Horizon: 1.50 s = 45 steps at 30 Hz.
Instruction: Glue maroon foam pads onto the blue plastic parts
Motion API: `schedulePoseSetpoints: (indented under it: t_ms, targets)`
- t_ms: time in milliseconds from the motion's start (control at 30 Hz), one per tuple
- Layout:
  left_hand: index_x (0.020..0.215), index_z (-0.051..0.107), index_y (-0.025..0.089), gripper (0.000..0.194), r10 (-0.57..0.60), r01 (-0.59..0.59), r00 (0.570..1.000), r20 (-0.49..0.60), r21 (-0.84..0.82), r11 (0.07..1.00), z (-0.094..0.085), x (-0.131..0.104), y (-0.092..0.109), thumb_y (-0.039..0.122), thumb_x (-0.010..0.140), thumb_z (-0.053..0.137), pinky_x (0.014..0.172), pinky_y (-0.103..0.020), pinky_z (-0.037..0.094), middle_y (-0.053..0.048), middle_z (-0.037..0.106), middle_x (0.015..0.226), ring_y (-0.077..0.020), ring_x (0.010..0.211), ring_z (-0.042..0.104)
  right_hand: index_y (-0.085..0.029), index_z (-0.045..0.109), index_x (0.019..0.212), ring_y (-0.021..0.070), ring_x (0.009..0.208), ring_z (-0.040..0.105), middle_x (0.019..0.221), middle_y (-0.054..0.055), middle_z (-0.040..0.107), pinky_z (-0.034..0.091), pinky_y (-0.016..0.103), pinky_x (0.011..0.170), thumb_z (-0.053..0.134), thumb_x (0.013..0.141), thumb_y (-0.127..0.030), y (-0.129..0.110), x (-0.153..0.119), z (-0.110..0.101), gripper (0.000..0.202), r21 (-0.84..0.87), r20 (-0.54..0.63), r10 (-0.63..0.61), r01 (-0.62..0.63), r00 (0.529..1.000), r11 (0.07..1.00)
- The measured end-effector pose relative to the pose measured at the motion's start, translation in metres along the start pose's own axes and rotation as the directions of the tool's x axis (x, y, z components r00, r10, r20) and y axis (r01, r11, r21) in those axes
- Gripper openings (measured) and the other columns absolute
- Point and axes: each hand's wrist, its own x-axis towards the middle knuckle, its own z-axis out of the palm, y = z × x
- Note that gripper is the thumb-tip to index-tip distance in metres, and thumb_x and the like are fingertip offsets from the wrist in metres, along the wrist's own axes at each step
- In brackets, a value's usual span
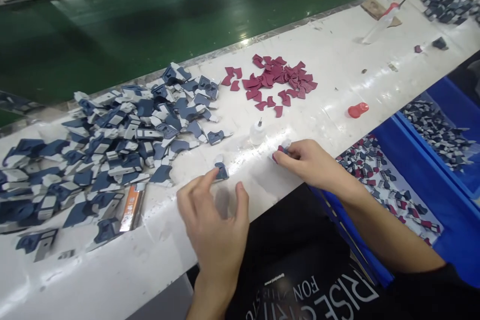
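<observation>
My left hand [215,215] has its thumb and fingers spread apart, one fingertip at a small blue-and-white plastic part [222,172] lying on the table; whether it touches I cannot tell. My right hand [313,162] pinches a small plastic part with a dark red piece [278,153] on it, mostly hidden by the fingers. Between and beyond my hands stands a small clear bottle with a thin needle tip [257,132]. A big heap of blue-and-white parts [146,125] spreads to the left. Loose dark red pieces [279,77] lie scattered farther back.
An orange-and-silver lighter-like item [132,207] lies beside the heap. Right of the bottle is a red cap [358,109]. Blue bins [407,160] holding many parts stand below the table's right edge. A green conveyor belt [168,25] runs behind the white table [330,60].
</observation>
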Motion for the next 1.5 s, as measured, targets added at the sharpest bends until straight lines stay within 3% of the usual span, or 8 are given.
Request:
schedulePoseSetpoints:
  t_ms: [133,300,367,467,667,933,1167,1500]
  targets:
    - [0.141,0.061,0.017,0.054,0.075,-0.085,0.996,0.048,0.252,0.964,0.003,0.007,-0.019,0.044,0.096,0.073,0.106,-0.06,0.044,-0.019,0.053,0.13,-0.0398,0.127,0.051,-0.024,0.035,0.051,0.012,0.048,0.029,0.051,-0.003,0.035,0.021,0.035,0.049,0.066,0.101,-0.048,-0.006,0.017,-0.027,0.064,-0.309,-0.01,0.068,-0.068,0.998,0.949]
    - [0.134,0.064,0.016,0.046,-0.007,-0.023,0.994,0.106,0.28,0.96,0.009,0.006,-0.025,0.047,0.1,0.066,0.102,-0.056,0.046,-0.016,0.062,0.125,-0.0371,0.117,0.053,-0.021,0.067,0.08,0.0209,0.068,0.06,0.077,0.005,0.069,0.042,0.036,0.059,0.067,0.1,-0.038,-0.003,0.025,-0.047,0.026,-0.324,-0.236,-0.082,0.001,0.968,0.946]
    - [0.13,0.065,0.017,0.041,0.013,-0.037,0.996,0.085,0.286,0.958,0.012,0.006,-0.024,0.046,0.101,0.066,0.098,-0.054,0.046,-0.015,0.064,0.122,-0.0354,0.112,0.054,-0.02,0.073,0.105,0.0244,0.079,0.065,0.095,0.008,0.072,0.049,0.04,0.069,0.068,0.098,-0.034,0.001,0.029,-0.042,0.016,-0.317,-0.303,-0.239,0.139,0.922,0.938]
    - [0.121,0.066,0.017,0.03,0.044,-0.06,0.997,0.059,0.314,0.948,0.016,0.008,-0.021,0.041,0.102,0.066,0.092,-0.05,0.044,-0.014,0.068,0.114,-0.0331,0.105,0.054,-0.023,0.071,0.135,0.0345,0.111,0.065,0.126,0.015,0.068,0.055,0.05,0.093,0.079,0.092,-0.042,0.004,0.037,-0.025,0.047,-0.324,-0.249,-0.447,0.361,0.859,0.874]
    - [0.111,0.067,0.02,0.021,0.118,-0.143,0.985,0.124,0.219,0.965,0.017,0.004,-0.008,0.036,0.1,0.074,0.09,-0.045,0.04,-0.009,0.069,0.107,-0.0304,0.105,0.052,-0.026,0.077,0.119,0.0377,0.131,0.057,0.137,0.012,0.068,0.045,0.061,0.116,0.079,0.097,-0.047,-0.001,0.049,-0.003,0.031,-0.225,-0.146,-0.579,0.543,0.802,0.809]
    - [0.115,0.072,0.024,0.026,0.114,-0.134,0.966,0.231,0.076,0.988,0.02,-0.001,-0.001,0.04,0.096,0.079,0.093,-0.045,0.04,-0.007,0.066,0.109,-0.0285,0.107,0.048,-0.028,0.073,0.112,0.0218,0.08,0.07,0.096,0.003,0.075,0.058,0.037,0.068,0.086,0.09,-0.041,0.007,-0.009,-0.004,0.029,0.332,-0.28,-0.462,0.536,0.842,0.776]
    - [0.107,0.073,0.026,0.021,0.101,-0.113,0.967,0.233,0.04,0.993,0.023,0.002,-0.001,0.038,0.093,0.083,0.092,-0.045,0.037,-0.003,0.071,0.102,-0.0277,0.105,0.051,-0.023,0.08,0.089,0.0102,0.044,0.034,0.053,-0.007,0.046,0.034,0.029,0.042,0.084,0.082,-0.051,0.02,-0.015,0.024,0.028,0.774,-0.344,-0.153,0.372,0.926,0.513]
    - [0.104,0.071,0.025,0.026,0.104,-0.116,0.971,0.217,0.042,0.992,0.023,-0.001,-0.002,0.039,0.09,0.087,0.09,-0.044,0.037,-0.001,0.072,0.099,-0.0267,0.104,0.051,-0.025,0.071,0.089,0.0142,0.04,0.05,0.057,-0.005,0.06,0.037,0.031,0.036,0.08,0.095,-0.045,0.031,-0.019,0.061,0.022,0.426,-0.569,-0.223,0.515,0.792,0.744]
